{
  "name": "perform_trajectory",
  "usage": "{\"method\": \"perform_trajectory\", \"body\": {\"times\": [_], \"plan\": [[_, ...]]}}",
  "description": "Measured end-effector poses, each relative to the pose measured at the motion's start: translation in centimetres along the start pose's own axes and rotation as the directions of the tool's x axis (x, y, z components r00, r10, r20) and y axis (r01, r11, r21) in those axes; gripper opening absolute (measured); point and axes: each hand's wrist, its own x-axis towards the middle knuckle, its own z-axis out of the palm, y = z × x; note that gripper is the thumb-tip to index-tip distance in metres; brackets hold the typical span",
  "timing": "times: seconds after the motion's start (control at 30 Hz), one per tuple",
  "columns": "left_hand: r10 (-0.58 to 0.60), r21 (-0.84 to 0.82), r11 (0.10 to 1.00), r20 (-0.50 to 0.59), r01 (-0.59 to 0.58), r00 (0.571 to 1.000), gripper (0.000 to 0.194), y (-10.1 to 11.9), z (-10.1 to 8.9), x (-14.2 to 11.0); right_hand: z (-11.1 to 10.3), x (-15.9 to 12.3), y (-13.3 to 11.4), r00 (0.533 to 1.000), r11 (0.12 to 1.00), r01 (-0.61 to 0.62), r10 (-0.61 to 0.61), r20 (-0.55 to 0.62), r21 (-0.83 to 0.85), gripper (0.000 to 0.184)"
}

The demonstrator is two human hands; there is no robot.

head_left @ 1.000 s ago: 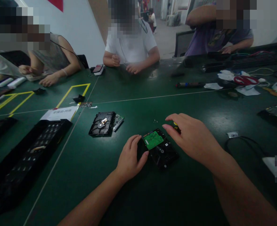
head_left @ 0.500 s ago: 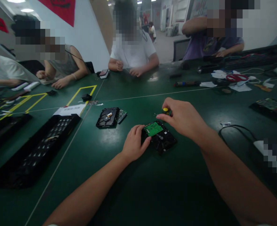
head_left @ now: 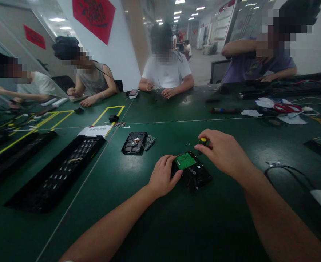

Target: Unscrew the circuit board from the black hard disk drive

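A black hard drive (head_left: 194,174) with a green circuit board (head_left: 185,161) on top lies on the green table (head_left: 155,225) in front of me. My left hand (head_left: 163,178) grips the drive's left edge, fingers curled round it. My right hand (head_left: 224,151) is closed on a small screwdriver with a yellow cap (head_left: 203,139), just beyond the drive's far right corner. A few tiny screws (head_left: 188,143) lie on the table near the tool.
A second opened hard drive (head_left: 134,142) with a loose board lies to the left. A long black tray (head_left: 59,171) sits further left beside a white paper (head_left: 95,130). A black cable (head_left: 288,171) curls at right. Several people sit along the far edge, with scissors (head_left: 286,107) and papers at far right.
My right hand has closed on the yellow-capped screwdriver beyond the drive. The camera has tilted up, showing more of the room. My left hand keeps its grip on the drive.
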Motion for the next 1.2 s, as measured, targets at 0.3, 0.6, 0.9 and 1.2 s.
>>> {"method": "perform_trajectory", "body": {"times": [0.3, 0.6, 0.9, 1.2], "plan": [[0.022, 0.009, 1.000, 0.005, -0.022, 1.000, 0.055, -0.1, 0.0, 0.0, 0.0, -0.2, -0.4, 0.999, 1.000, -0.020, 0.020, -0.027, 0.006, 0.019], [0.117, 0.075, 0.990, 0.065, -0.122, 0.991, 0.059, -0.1, 0.5, -0.2, -0.4, 0.2, -0.5, 0.999, 1.000, -0.015, 0.016, -0.045, 0.020, 0.019], [0.159, 0.122, 0.979, 0.036, -0.162, 0.987, 0.058, -0.1, 0.7, -0.3, -0.9, -0.5, -1.3, 0.994, 0.977, -0.105, 0.101, 0.034, 0.187, 0.010], [0.223, 0.101, 0.969, 0.023, -0.224, 0.975, 0.056, 2.4, 0.9, -1.1, -1.2, -1.9, -0.6, 1.000, 0.998, -0.006, 0.005, 0.007, 0.070, 0.019]]}}
